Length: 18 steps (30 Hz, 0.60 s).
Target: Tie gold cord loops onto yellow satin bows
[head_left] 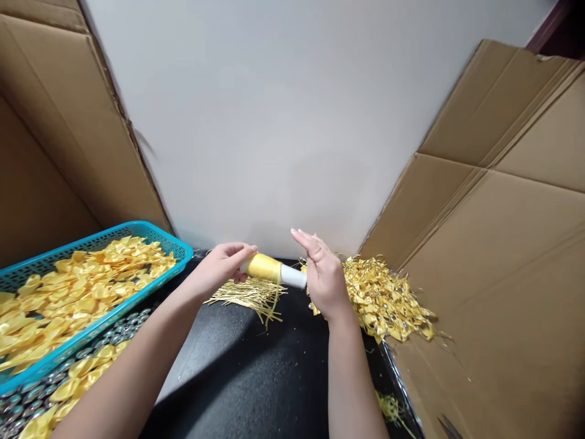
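A white tube wound with narrow yellow ribbon, a ribbon spool (262,267), is held up above the table between my two hands. My left hand (227,261) grips its left end, thumb and fingers closed round it. Against the bare white right end rests the palm side of my right hand (323,274), its fingers stretched upward and not wrapped round the tube. From the spool a loose ribbon end hangs down. Just below and behind lies a bundle of cut yellow ribbon strips (249,294) on the black table (247,366).
At left stands a blue basket (186,251) of yellow satin bows (86,286), with shiny round beads (123,329) and more bows beside it. To the right is a pile of finished-looking yellow bows (388,302). Scissors (448,427) lie lower right. Cardboard panels (498,256) flank both sides.
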Available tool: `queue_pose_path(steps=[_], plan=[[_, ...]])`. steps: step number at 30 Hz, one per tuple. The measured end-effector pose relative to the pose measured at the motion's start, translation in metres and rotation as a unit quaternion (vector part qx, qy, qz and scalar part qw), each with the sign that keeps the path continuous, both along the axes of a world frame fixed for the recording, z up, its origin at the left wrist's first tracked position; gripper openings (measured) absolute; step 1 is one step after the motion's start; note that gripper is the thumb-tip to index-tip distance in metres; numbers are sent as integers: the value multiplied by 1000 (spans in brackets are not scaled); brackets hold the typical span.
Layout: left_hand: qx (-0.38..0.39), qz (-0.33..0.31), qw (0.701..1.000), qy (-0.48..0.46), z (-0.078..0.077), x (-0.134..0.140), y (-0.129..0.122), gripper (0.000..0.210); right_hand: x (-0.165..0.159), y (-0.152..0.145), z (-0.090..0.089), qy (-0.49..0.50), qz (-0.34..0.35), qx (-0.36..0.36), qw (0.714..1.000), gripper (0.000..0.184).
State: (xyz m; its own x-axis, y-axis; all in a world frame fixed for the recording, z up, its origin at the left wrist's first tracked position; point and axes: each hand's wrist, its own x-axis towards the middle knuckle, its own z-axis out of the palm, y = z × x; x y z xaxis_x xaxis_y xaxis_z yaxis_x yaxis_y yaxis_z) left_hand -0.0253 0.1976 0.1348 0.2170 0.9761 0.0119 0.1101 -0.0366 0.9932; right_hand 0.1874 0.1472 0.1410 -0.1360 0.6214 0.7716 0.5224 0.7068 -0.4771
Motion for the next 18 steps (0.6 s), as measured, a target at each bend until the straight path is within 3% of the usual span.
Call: queue_pose_path(steps=[4,6,8,10,13,16,18], plan=[[41,83,993,-69,-1,-1,5,36,-28,-25,16,7,136,-72,988,60],[56,122,985,-108,1,-2,6,36,-48,-30,15,-33,226,-126,965,58],[64,144,977,-142,7,-3,5,35,-65,-27,7,-95,269,-187,940,52],[63,147,973,-164,14,-4,2,35,-74,-18,-5,-122,254,-226,933,46],[45,130,975,-175,23,-5,-5,34,-75,1,-24,-84,154,-233,956,45],[13,79,984,-160,26,-5,-12,33,-68,18,-39,-36,47,-210,976,44],[-3,25,992,-123,25,-5,-16,33,-63,26,-46,-21,27,-194,980,47]])
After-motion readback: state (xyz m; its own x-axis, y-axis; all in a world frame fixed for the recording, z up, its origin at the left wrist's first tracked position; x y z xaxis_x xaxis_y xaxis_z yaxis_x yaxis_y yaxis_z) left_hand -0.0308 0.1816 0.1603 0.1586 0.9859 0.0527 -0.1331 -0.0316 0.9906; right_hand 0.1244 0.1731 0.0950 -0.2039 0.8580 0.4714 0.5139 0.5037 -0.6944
